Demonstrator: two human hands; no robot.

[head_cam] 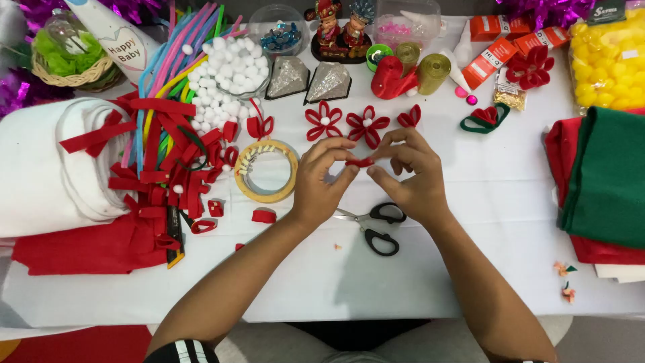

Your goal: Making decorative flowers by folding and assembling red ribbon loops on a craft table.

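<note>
We pinch the red felt strip (360,162) between left hand (321,181) and right hand (411,180); a loose grip could unfold it

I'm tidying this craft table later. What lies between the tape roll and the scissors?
In the head view, the left hand and its wrist cross that stretch of white table, between the tape roll and the scissors.

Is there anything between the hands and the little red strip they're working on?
No. Both the left hand and the right hand already pinch the red strip directly, with nothing between.
</note>
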